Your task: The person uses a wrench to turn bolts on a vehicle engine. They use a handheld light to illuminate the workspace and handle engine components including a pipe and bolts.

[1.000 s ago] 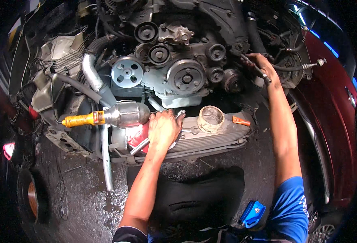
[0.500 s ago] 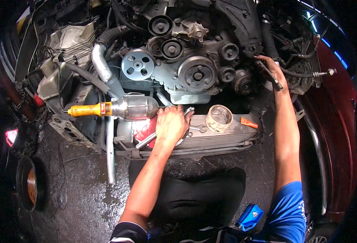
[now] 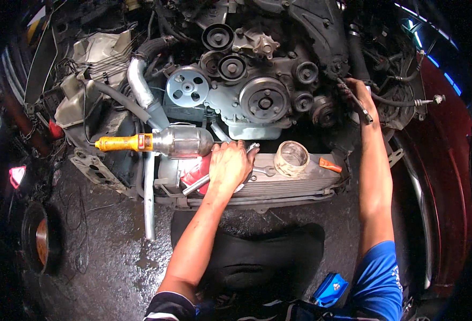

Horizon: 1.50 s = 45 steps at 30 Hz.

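My left hand (image 3: 235,160) has its fingers curled over a silver bar tool (image 3: 195,184) on top of the radiator (image 3: 295,185). Beside it are a yellow-handled work lamp (image 3: 123,143), a red cloth (image 3: 192,170), a wrench (image 3: 262,170), a grimy cream ring-shaped container (image 3: 289,167) and an orange object (image 3: 329,165). My right hand (image 3: 360,91) is closed around a dark tube (image 3: 366,115) at the engine’s right side, its fingertips partly hidden. The engine front shows several pulleys, one silver (image 3: 187,86) and a large central one (image 3: 263,102).
A silver pipe (image 3: 149,208) points down at the left. On the grimy floor lie a black pan (image 3: 32,241), a black pad (image 3: 268,251) and a blue object (image 3: 330,287). A dark red body panel (image 3: 447,203) borders the right, and hoses surround the engine.
The whole view has shifted, so the engine and radiator sit further right in the picture. My hands stay on the same items, the right with a slight change of angle.
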Motion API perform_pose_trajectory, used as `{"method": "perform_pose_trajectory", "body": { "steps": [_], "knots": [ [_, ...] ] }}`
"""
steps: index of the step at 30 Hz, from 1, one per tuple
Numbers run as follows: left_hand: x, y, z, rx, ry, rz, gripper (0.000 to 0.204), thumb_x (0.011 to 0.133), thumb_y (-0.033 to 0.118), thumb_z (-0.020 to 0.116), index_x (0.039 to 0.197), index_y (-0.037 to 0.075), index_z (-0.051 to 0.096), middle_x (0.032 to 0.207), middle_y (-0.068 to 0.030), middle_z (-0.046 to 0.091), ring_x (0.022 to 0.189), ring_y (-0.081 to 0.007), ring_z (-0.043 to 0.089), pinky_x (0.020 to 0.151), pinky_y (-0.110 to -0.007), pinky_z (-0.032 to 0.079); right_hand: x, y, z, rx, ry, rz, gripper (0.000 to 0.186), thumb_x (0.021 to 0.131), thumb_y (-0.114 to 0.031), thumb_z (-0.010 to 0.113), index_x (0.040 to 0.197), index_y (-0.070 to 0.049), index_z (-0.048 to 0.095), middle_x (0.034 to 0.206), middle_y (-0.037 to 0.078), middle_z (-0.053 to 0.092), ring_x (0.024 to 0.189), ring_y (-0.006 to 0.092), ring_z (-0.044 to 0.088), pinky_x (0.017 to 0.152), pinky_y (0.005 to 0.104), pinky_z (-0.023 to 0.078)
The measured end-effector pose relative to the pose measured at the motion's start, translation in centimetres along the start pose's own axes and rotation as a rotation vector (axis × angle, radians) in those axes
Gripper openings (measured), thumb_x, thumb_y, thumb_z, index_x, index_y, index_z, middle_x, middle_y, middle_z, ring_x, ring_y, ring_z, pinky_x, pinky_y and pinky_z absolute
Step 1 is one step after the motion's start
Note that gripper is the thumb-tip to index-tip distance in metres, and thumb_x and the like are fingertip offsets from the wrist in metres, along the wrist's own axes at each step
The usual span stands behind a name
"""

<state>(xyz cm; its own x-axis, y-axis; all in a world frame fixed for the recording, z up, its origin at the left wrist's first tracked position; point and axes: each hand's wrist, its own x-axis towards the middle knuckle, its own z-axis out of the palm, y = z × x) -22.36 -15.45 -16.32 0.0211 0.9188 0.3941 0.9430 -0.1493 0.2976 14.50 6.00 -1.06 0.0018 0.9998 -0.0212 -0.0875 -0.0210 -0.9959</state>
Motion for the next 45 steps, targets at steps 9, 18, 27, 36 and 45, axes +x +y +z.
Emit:
{"method": "perform_pose_trajectory", "body": {
  "steps": [9,18,27,36,45],
  "knots": [
    [0.0,0.2,0.2,-0.003,0.010,0.009,0.056,0.092,0.049,0.046,0.100,-0.003,0.067,0.096,-0.0227,0.067,0.096,-0.0360,0.063,0.096,-0.048,0.041,0.3,0.1,-1.2,0.160,-0.095,0.076,0.017,0.089,-0.013,0.055,0.093,0.001,0.064,0.075,0.004,0.062,0.056,0.0112,0.055,0.047,0.0225,0.045],
    [-0.1,0.5,0.5,-0.015,0.149,0.077,0.049,0.091,0.043,0.054,0.093,-0.004,0.066,0.083,-0.0204,0.067,0.083,-0.0340,0.064,0.082,-0.045,0.046,-2.5,-0.9,0.8,-0.133,0.134,-0.201,0.022,0.090,-0.013,0.053,0.096,0.004,0.065,0.074,0.004,0.061,0.062,0.0091,0.054,0.056,0.0213,0.045],
    [0.2,0.6,-0.1,-0.068,-0.087,-0.006,0.055,0.093,0.049,0.043,0.106,0.000,0.064,0.101,-0.0246,0.065,0.100,-0.0384,0.061,0.098,-0.050,0.039,-0.6,-1.0,-0.8,0.213,-0.042,-0.005,0.020,0.091,-0.012,0.052,0.093,0.007,0.054,0.063,0.005,0.050,0.044,0.0079,0.045,0.037,0.0165,0.036],
    [0.0,-0.3,-0.1,-0.095,-0.063,-0.033,0.051,0.093,0.046,0.046,0.106,0.001,0.064,0.099,-0.0246,0.065,0.100,-0.0385,0.061,0.097,-0.050,0.039,-3.6,-1.7,4.6,-0.130,0.208,0.026,0.008,0.084,-0.013,0.064,0.083,-0.005,0.064,0.071,0.003,0.063,0.050,0.0116,0.056,0.043,0.0210,0.049],
    [0.3,0.8,0.4,-0.101,-0.044,0.019,0.052,0.093,0.047,0.046,0.104,0.000,0.065,0.097,-0.0237,0.066,0.098,-0.0376,0.062,0.097,-0.049,0.040,-0.3,-2.2,-1.0,-0.163,0.097,0.008,0.010,0.087,-0.014,0.060,0.085,-0.005,0.063,0.071,0.003,0.064,0.049,0.0110,0.055,0.041,0.0213,0.046]
  ]
}}
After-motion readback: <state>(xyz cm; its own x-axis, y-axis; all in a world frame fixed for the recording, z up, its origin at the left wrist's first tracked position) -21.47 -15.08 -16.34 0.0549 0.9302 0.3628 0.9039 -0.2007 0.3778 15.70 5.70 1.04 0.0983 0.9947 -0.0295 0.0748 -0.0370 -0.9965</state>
